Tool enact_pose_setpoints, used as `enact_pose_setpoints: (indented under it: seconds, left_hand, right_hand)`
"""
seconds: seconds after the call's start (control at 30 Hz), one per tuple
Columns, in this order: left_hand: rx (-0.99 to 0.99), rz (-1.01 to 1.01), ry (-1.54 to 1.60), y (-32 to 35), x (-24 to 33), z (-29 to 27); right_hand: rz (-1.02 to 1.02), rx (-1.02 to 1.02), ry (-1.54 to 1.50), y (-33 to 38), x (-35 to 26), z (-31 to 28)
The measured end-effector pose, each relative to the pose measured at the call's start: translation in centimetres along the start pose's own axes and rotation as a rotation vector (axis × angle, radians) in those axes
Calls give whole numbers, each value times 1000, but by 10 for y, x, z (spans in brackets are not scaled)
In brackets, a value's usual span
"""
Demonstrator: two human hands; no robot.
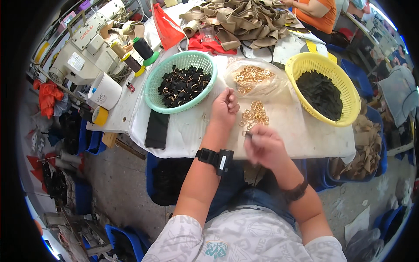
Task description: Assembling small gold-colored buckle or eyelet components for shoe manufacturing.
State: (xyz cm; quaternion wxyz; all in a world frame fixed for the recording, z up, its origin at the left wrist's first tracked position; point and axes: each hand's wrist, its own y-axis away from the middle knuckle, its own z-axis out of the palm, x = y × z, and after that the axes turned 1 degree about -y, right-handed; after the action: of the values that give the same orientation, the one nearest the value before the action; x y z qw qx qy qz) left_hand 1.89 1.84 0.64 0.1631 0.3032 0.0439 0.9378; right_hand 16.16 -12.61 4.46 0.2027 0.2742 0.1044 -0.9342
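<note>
My left hand (224, 107) rests on the white table cover with its fingers curled shut, just right of the green basket (150, 87); nothing shows in it. The basket holds several black strap pieces with gold rings (183, 85). My right hand (264, 146), blurred, is at the table's near edge and pinches a small dark piece (248, 133) at its fingertips. A loose heap of gold metal rings (255, 114) lies between the two hands. Behind it sits a clear bag of gold rings (253, 78). A yellow basket (305, 61) on the right holds black fabric pieces (321, 94).
A black phone (156, 129) lies at the table's left front. A white cup (104, 91), thread spools (142, 48) and a sewing machine (87, 43) stand at the left. Beige straps (244, 19) are piled at the back, near a person in orange (316, 11).
</note>
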Motion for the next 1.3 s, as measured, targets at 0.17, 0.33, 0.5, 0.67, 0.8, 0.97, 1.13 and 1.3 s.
enact_pose_setpoints:
  seconds: [0.17, 0.33, 0.5, 0.67, 0.8, 0.97, 1.13, 1.3]
  left_hand:
    - [-46, -96, 137, -9, 4, -2]
    - [-33, -108, 33, -8, 5, -1]
    - [-28, -97, -76, -7, 3, 3]
    - [-16, -86, -108, -6, 2, 5]
    - [-4, -49, -167, -6, 5, 6]
    - [-117, 104, -910, 9, 20, 11]
    - [-408, 389, -1557, 39, 22, 13]
    - [-500, 393, -1616, 45, 18, 3]
  right_hand:
    - [402, -211, 85, 0, 20, 15]
    - [435, -142, 84, -3, 23, 11]
    - [439, -148, 85, -3, 19, 8]
    - [436, -149, 79, -4, 20, 8]
    - [419, -167, 46, -5, 22, 6]
    - [106, 96, 390, -6, -18, -19]
    - [-406, 544, 758, -15, -53, -78]
    - [-438, 571, 705, -19, -47, -84]
